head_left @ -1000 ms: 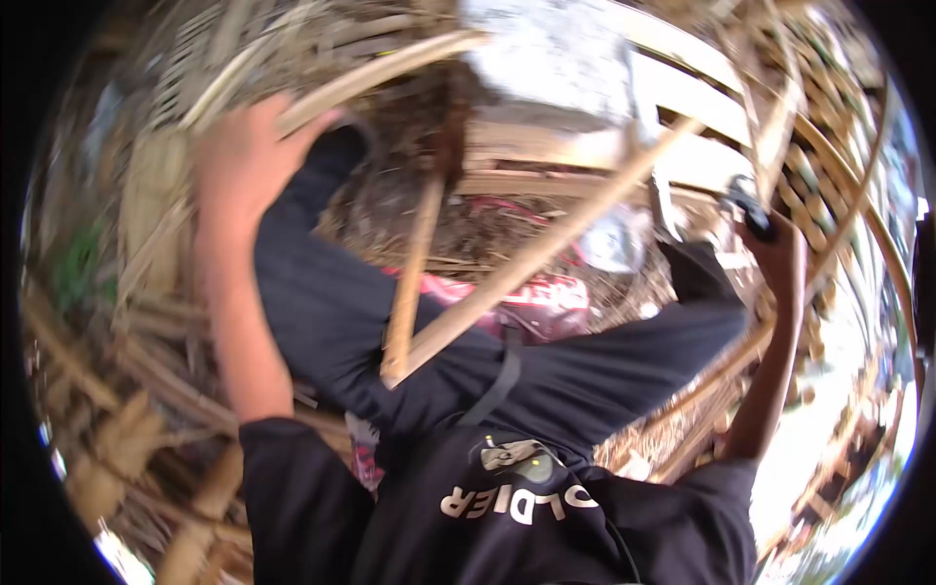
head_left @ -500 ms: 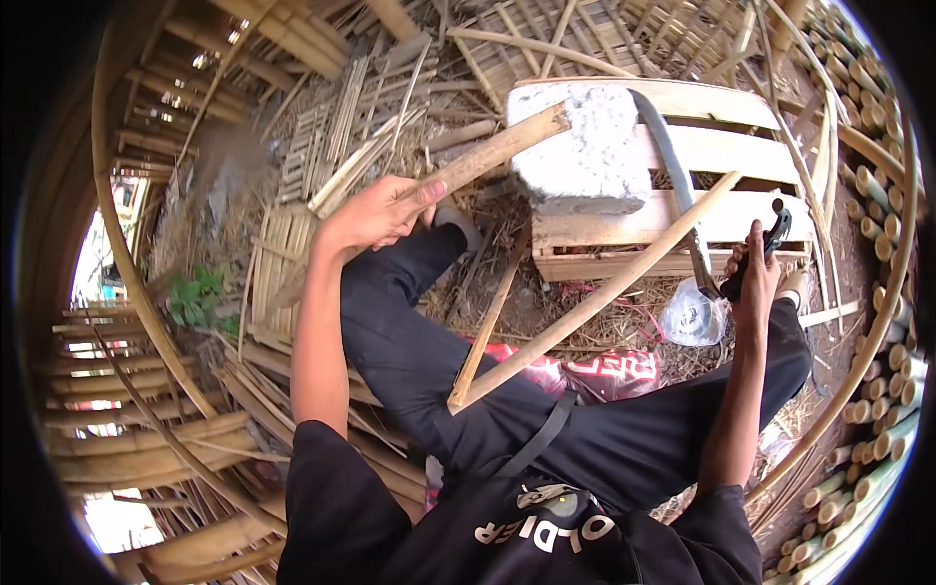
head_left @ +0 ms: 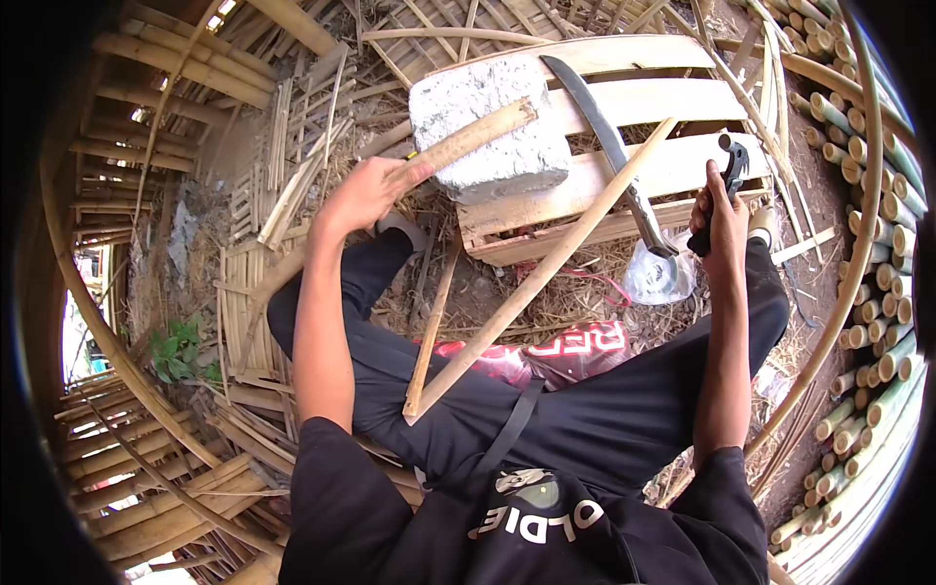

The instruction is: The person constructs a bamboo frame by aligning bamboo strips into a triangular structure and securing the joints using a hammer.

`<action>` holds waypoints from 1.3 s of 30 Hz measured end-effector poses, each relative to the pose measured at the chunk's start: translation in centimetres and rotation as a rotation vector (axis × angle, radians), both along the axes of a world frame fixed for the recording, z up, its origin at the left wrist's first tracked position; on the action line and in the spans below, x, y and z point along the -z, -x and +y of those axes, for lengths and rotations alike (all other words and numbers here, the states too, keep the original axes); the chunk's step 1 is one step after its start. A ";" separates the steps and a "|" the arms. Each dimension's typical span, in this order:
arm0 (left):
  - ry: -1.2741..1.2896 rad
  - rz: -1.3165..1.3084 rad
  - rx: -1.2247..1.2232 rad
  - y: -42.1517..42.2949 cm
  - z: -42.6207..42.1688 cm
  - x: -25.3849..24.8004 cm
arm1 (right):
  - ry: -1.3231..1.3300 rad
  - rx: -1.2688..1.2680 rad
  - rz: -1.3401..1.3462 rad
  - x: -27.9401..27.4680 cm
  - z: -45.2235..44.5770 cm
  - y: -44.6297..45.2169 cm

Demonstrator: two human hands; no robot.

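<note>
My left hand point(head_left: 375, 193) is wrapped round a split bamboo piece point(head_left: 478, 136), whose far end extends over a rough white block point(head_left: 517, 174). Whether the piece touches the block is hard to tell. On the right, my right hand point(head_left: 723, 219) grips the black handle of a hammer point(head_left: 733, 161), held upright past the crate's right side. A machete point(head_left: 600, 127) lies across the wooden slatted crate point(head_left: 673, 99), which also carries the block. One long bamboo stick point(head_left: 546, 268) slants from my lap to the crate, beside a thinner stick point(head_left: 436, 317).
Stacked bamboo poles point(head_left: 877, 322) line the right side. A clear plastic bag point(head_left: 658, 273) and a red printed sack point(head_left: 580, 351) lie near my legs. Woven bamboo panels point(head_left: 249, 322) and a green plant point(head_left: 177, 349) are at the left.
My left hand has brought the bamboo piece farther across the white block. The whole view has shifted, so the crate appears farther left and higher. My right hand still grips the hammer.
</note>
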State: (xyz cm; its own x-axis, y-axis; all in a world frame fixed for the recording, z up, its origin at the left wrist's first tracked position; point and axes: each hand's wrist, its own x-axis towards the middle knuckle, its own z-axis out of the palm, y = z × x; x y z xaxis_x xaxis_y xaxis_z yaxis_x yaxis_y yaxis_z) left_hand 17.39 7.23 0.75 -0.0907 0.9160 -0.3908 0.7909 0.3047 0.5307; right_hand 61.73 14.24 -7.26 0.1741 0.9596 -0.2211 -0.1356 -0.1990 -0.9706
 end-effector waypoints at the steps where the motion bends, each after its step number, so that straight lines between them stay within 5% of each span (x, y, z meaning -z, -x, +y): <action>1: -0.021 0.021 0.025 -0.2 0.0 -0.5 | 0.030 0.013 -0.037 0.2 0.0 0.2; 6: 0.118 -0.046 0.003 0.0 0.4 -1.1 | 0.182 -0.064 -0.120 -0.2 -1.5 2.2; 13: 0.095 0.003 -0.016 1.9 0.9 2.3 | 0.057 -0.395 -0.504 -4.1 -6.6 7.2; 19: -0.317 0.047 -0.006 2.3 -0.8 2.2 | 0.125 -0.502 -0.456 -3.0 -7.2 8.5; 25: -0.584 -0.137 -0.213 1.4 -2.7 -1.5 | 0.002 -0.328 -0.530 -2.8 -6.5 8.3; 30: -0.880 -0.333 0.038 2.9 -3.3 -1.9 | 0.026 -0.297 -0.366 -2.1 -6.2 8.4; 35: -0.728 -0.243 0.062 4.4 -3.3 -2.4 | 0.051 -0.329 -0.375 -2.4 -6.6 9.0; 37: -0.675 -0.352 -0.233 3.8 -3.4 -2.1 | 0.046 -0.337 -0.351 -2.6 -6.7 9.1; 39: -0.668 -0.317 -0.225 4.2 -3.4 -2.2 | 0.034 -0.361 -0.396 -2.3 -6.4 8.9</action>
